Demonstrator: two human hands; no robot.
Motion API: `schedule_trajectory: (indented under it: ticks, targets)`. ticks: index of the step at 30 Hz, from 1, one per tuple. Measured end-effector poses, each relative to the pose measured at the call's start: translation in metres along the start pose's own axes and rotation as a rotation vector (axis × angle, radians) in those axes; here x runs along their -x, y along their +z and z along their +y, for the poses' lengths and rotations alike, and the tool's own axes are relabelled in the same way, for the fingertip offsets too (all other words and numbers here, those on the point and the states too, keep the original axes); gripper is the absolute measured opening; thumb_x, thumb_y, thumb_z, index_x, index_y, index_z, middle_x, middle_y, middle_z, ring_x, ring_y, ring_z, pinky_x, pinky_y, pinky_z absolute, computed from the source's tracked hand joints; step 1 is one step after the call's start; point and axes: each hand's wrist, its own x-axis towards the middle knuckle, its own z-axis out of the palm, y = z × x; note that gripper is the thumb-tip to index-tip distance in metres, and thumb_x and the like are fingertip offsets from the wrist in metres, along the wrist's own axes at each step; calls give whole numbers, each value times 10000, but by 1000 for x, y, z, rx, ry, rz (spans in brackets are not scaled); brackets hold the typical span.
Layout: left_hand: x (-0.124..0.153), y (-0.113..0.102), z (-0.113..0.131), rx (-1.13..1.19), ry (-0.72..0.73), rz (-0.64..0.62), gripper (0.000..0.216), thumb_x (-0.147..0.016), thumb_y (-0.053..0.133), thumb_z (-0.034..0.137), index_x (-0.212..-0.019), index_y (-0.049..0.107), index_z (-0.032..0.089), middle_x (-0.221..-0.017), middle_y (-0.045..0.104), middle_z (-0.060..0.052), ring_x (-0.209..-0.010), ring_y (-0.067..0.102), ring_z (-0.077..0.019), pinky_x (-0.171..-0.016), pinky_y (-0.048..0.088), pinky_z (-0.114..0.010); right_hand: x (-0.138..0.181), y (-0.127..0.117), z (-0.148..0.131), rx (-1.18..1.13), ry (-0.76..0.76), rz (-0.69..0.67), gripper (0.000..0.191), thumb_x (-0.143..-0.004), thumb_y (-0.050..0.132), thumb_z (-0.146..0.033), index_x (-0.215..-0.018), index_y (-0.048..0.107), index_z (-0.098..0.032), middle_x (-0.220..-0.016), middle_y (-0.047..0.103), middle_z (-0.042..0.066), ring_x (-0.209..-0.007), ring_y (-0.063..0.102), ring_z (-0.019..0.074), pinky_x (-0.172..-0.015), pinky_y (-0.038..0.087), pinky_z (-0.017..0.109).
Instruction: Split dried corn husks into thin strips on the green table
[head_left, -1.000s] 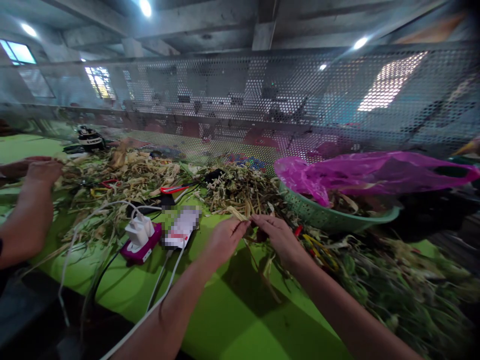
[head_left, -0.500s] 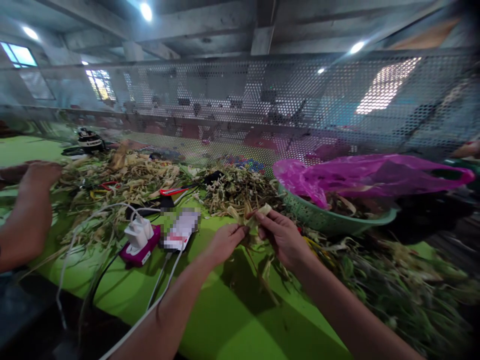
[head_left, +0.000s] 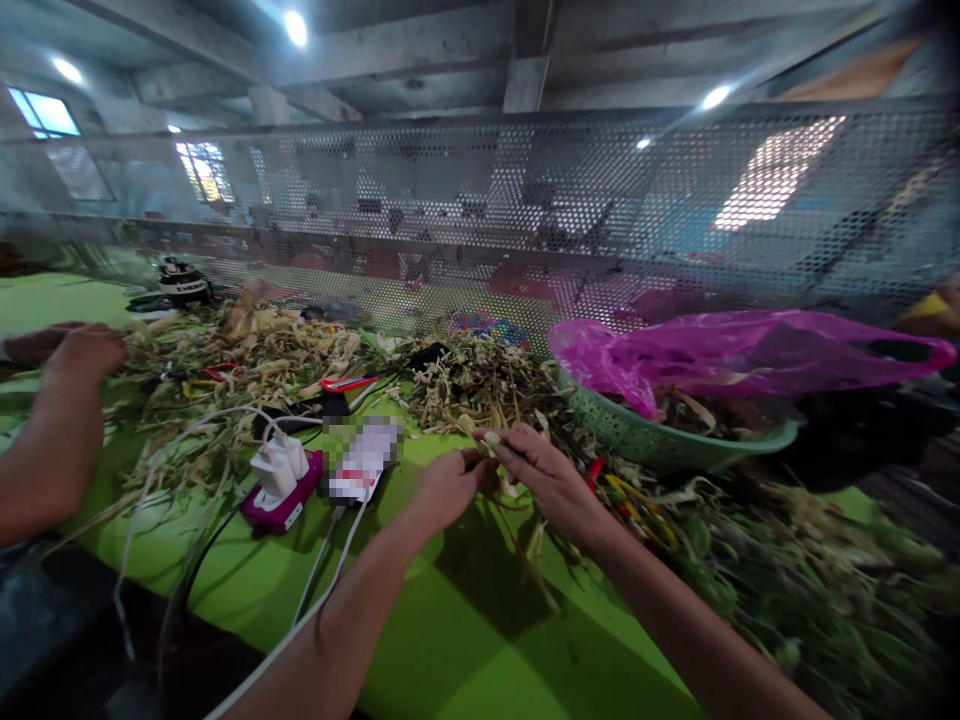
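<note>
My left hand (head_left: 448, 486) and my right hand (head_left: 546, 478) meet over the green table (head_left: 465, 640). Both are closed, fingertips together, on a dry plant stalk with pale, papery leaves (head_left: 511, 490). Its lower part hangs toward the tabletop. The fingers partly hide the piece between them. Just beyond my hands lies a heap of dried stalks and leaves (head_left: 469, 385). To the right of my right hand are red and yellow tool handles (head_left: 641, 510), half buried in greener stalks (head_left: 795, 580).
A green perforated basket (head_left: 675, 445) with a pink plastic bag (head_left: 742, 350) over it stands right. Left lie a phone (head_left: 364, 460), a purple power strip (head_left: 281, 505) with white plugs, and cables. Another person's hands (head_left: 86, 350) touch dried plants. A perforated metal screen (head_left: 435, 200) rises behind.
My right hand has shifted left, closer to my left hand, and its fingers now cover more of the pale leaf. My left hand has barely moved.
</note>
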Motion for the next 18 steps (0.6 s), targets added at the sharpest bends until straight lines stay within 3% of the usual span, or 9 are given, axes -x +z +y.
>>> schedule_trajectory:
  ticks: [4,7,9,13,18]
  targets:
    - [0,-1,1,-30,8,9,288,-818,499,360,-828,713,169,-737,695,-61,-654,563,-175,-597,407,-246,-1,3,1,-133,74,36,272,-867,542,-374,-1049,671,-219,-796,553,19,-608,473,116,-510,393,226]
    - [0,0,0,-27,2,18,281,-812,506,359,-816,712,168,-727,695,-61,-664,569,-177,-601,412,-242,-2,4,1,-268,136,54,331,-813,606,-400,-1086,596,-214,-726,545,-10,-595,490,120,-485,395,219]
    - [-1,1,0,-28,-6,18,270,-806,516,358,-823,714,176,-732,698,-54,-675,574,-179,-604,415,-241,-2,4,1,-318,167,68,319,-785,639,-421,-1012,577,-206,-689,543,-19,-593,506,124,-480,405,218]
    - [-1,1,-1,-47,-17,34,268,-801,529,373,-820,715,181,-739,700,-50,-691,579,-185,-604,419,-242,-2,4,1,-291,190,106,249,-773,656,-420,-856,605,-191,-692,561,-8,-589,492,113,-486,394,212]
    - [-1,1,-2,-34,-3,48,280,-803,529,384,-794,715,175,-717,693,-57,-711,585,-196,-620,428,-253,-1,2,-2,-207,147,61,232,-781,652,-398,-864,660,-181,-741,631,14,-623,527,124,-566,433,242]
